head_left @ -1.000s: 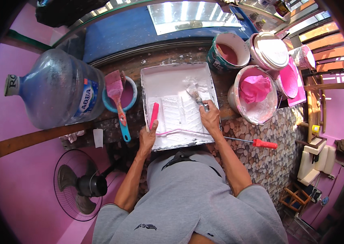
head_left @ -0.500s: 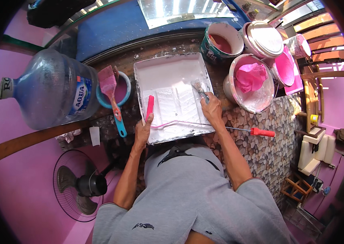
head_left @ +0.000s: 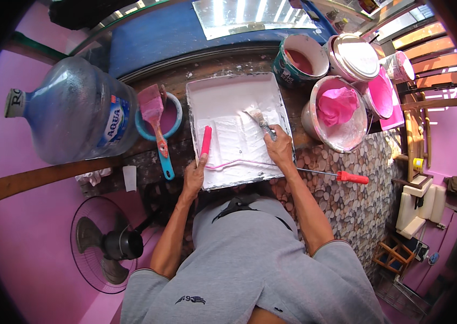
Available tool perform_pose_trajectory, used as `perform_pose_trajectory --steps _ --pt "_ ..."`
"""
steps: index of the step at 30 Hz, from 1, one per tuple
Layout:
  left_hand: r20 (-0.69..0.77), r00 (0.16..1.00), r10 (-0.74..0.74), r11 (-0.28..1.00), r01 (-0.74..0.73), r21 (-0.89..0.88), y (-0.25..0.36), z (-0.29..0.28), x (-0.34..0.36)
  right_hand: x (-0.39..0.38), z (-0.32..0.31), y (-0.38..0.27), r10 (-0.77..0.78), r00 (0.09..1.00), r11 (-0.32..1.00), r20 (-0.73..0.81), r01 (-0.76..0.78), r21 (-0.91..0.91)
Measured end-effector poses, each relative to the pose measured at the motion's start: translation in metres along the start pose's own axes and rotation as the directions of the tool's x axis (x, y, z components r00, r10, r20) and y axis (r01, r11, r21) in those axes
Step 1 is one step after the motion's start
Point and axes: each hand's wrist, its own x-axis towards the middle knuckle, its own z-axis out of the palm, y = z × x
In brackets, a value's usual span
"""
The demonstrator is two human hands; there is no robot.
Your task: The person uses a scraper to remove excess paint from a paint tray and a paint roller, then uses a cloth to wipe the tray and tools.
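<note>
Near the lower left rim of a white-coated paint tray (head_left: 228, 93), my left hand (head_left: 195, 174) is closed on the tray's edge, its thumb at the lower end of a pink roller (head_left: 206, 141). The roller's bent frame crosses the tray to a red handle (head_left: 352, 177) outside at the right. My right hand (head_left: 277, 146) grips a paint-coated brush (head_left: 260, 121), its head resting in the white paint. A pink-stained brush (head_left: 153, 116) with a blue handle lies across a blue bowl (head_left: 177, 123) left of the tray.
A large water bottle (head_left: 61, 119) lies at the left above a fan (head_left: 104, 243). Several paint containers, including a teal bucket (head_left: 288, 70) and one with pink cloth (head_left: 336, 105), crowd the right. The wooden work surface (head_left: 196, 70) backs onto a blue panel (head_left: 153, 43).
The brush in my right hand swung toward the tray's right side half a second ago, then back leftward. My left hand stays at the rim. The view shifted slightly.
</note>
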Motion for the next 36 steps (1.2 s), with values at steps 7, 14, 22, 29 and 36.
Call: perform_pose_trajectory --steps 7,14,22,29,36 --pt "-0.093 0.984 0.150 0.989 -0.149 0.013 -0.006 0.001 -0.003 -0.004 0.015 -0.009 -0.022 0.998 1.000 0.055 0.021 0.009" --pt "-0.030 0.994 0.102 0.967 -0.092 0.238 0.008 -0.003 -0.016 0.004 0.039 -0.018 -0.032 0.999 0.999 0.008 0.032 -0.002" --pt "-0.379 0.798 0.469 0.823 -0.238 0.516 0.009 0.000 -0.073 0.015 0.051 -0.034 -0.019 0.994 0.999 0.109 0.013 0.052" --pt "-0.600 0.606 0.522 0.832 -0.209 0.513 0.027 -0.029 -0.077 0.016 0.024 -0.030 -0.029 0.992 0.999 0.122 0.031 -0.014" --pt "-0.642 0.740 0.202 0.979 -0.130 0.158 0.034 -0.037 -0.048 0.014 0.014 -0.003 -0.109 0.993 0.948 0.051 0.119 -0.295"
